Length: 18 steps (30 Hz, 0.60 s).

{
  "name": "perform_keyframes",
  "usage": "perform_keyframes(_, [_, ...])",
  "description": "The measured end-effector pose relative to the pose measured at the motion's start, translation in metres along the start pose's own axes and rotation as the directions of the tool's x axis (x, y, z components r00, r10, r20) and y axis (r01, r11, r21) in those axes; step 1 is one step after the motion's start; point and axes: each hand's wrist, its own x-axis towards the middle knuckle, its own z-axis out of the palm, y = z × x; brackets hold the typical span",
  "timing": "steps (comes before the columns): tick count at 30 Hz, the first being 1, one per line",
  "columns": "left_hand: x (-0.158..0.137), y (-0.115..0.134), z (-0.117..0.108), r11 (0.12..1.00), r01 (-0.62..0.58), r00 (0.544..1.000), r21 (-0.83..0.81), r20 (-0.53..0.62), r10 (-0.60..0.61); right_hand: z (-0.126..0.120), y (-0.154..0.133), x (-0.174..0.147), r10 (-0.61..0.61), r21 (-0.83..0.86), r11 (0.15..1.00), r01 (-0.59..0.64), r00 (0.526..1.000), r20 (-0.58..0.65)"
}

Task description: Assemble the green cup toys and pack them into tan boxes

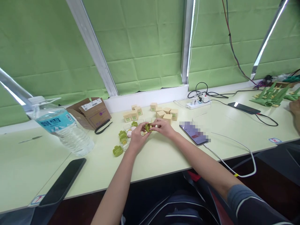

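Between my two hands, just above the table, is a small green flower-shaped cup (147, 127). My left hand (138, 135) pinches it from the left, and my right hand (164, 127) grips its right side with the fingertips. Left of my left hand lie more green flower-shaped pieces, among them a green cup (117, 151) nearest the table edge and another green piece (122, 136) behind it. Clear plastic pieces and a pale pink piece (129, 133) lie among them, partly hidden by my hand. Small tan boxes (167, 118) stand behind my right hand.
More tan boxes (131, 116) stand behind the green pieces. On the left are an open cardboard carton (93, 114), a large water bottle (67, 131) and a black phone (63, 181). A cabled phone (194, 134), a power strip (198, 104) and another person's hand (295, 111) are at the right.
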Motion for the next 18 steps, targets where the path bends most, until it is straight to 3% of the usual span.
perform_keyframes(7, [-0.0004, -0.0005, -0.0006, 1.0, -0.006, 1.0, 0.01, 0.013, 0.006, -0.0021, -0.0005, -0.0011, -0.074, -0.051, 0.996, 0.073, 0.997, -0.005])
perform_keyframes(18, [-0.0006, 0.002, -0.0021, 0.998, -0.059, 0.997, 0.024, 0.046, 0.058, 0.0022, 0.0032, -0.0049, -0.059, -0.031, 0.998, 0.059, 0.998, -0.008])
